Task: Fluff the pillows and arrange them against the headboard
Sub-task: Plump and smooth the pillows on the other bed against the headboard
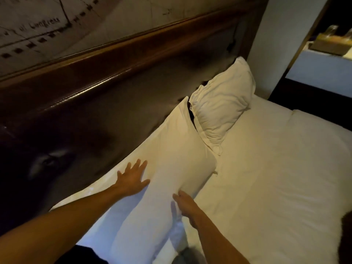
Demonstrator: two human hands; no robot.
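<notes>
Along the left side runs a dark padded headboard [106,103] with a glossy wooden rail on top; above it hangs a pale map-like wall print [38,21] whose lettering is mostly illegible. Left hand [132,179] lies flat, fingers spread wide, palm down on the near pillow [171,149] at its headboard side. Near pillow is long, white and smooth-cased, lying tilted along the base of the headboard, its far corner standing up against the padding; its lower end is cut off by the bottom edge of the frame. Right hand [185,205] meets the same pillow on its mattress side, fingers curled into the fabric; whether they pinch the case or merely press it cannot be told, as the fingertips are blurred. Far pillow [222,103] is white, plump and heavily creased, propped upright against the headboard in the corner, its near edge overlapped by the near pillow. White sheet [276,178] covers the mattress, lightly wrinkled. At far right, a lit counter [322,69] bears blurred items that cannot be identified. A dark shape at the lower right edge is cut off.
</notes>
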